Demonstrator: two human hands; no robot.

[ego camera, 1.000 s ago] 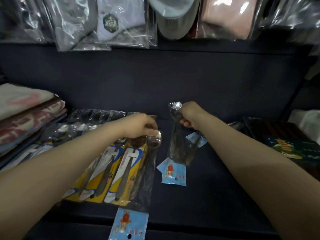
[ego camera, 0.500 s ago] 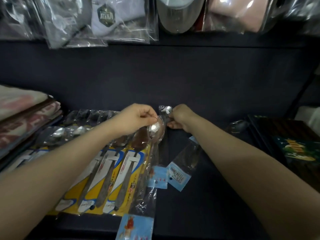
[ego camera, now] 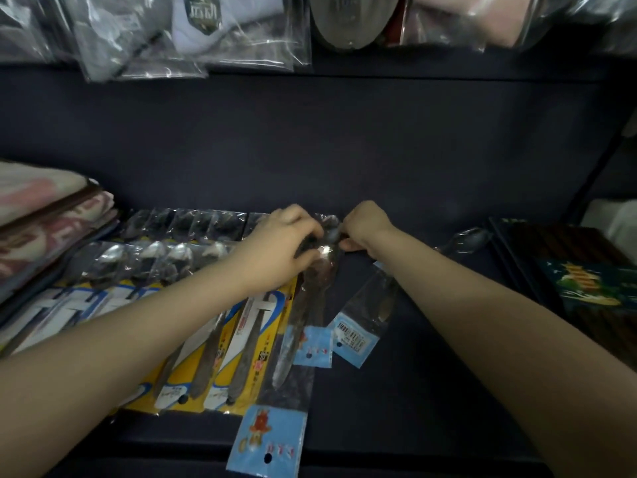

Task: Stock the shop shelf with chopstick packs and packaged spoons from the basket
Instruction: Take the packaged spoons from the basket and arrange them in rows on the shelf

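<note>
- Spoon packs: we count three clear sleeves with blue header cards [ego camera: 312, 346] on the dark shelf [ego camera: 431, 391], long axes running front to back, bowls to the rear, cards toward us; the longest one [ego camera: 272, 432] overhangs the front edge.
- Left hand [ego camera: 286, 243]: fingers curled, pinching the bowl ends of the sleeves.
- Right hand [ego camera: 365, 224]: pinching the same ends, touching the left.
- Yellow-carded spoons [ego camera: 220, 360]: a row just left, same heading.
- Surroundings: folded cloths [ego camera: 44, 215] far left, dark boxes [ego camera: 565, 267] right, bagged goods [ego camera: 193, 32] hanging above.
</note>
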